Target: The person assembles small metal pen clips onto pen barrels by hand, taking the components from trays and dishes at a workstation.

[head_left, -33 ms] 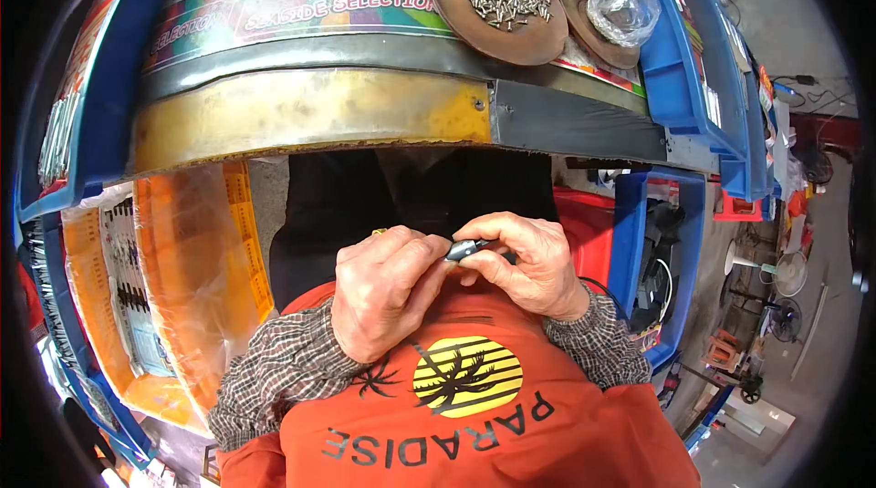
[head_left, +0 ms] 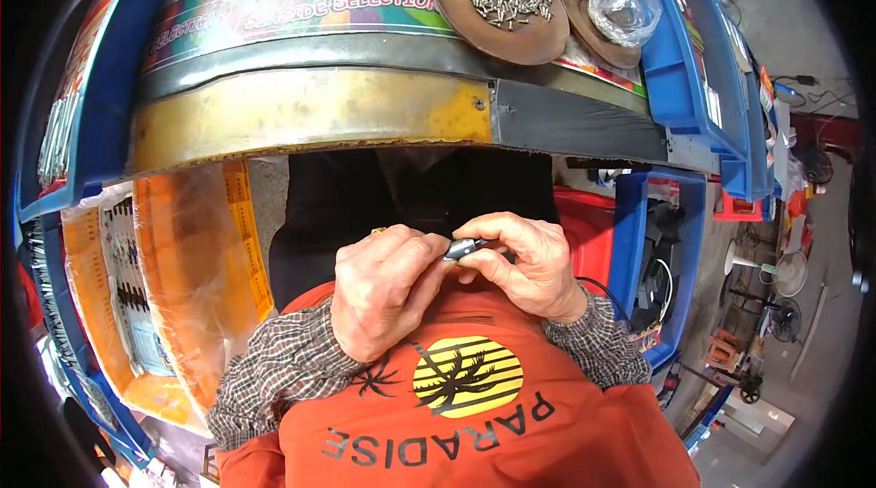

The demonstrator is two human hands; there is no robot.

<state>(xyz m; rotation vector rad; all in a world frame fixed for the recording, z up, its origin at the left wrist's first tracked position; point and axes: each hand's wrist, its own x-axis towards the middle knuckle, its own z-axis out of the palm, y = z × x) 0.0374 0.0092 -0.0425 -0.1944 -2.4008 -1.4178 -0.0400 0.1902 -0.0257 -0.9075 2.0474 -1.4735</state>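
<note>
Close in front of my orange apron, both hands meet over a small dark grey and black rounded piece (head_left: 463, 249) with a pale shine on it. Thumb and fingers of my right hand (head_left: 529, 264) are closed around it, and a black end pokes out between them. My left hand (head_left: 385, 285) is pinched at the piece's left end; its fingertips touch there, and whether they hold a further small part is hidden. The exact kind of piece is too small to tell.
Ahead is the workbench edge (head_left: 310, 114). On the bench, a brown round dish (head_left: 456, 9) carries many small metal pins, beside a clear plastic bag (head_left: 624, 12). Blue bins (head_left: 671, 68) flank the bench. An orange plastic-lined crate (head_left: 192, 278) stands left, another blue bin (head_left: 630, 242) right.
</note>
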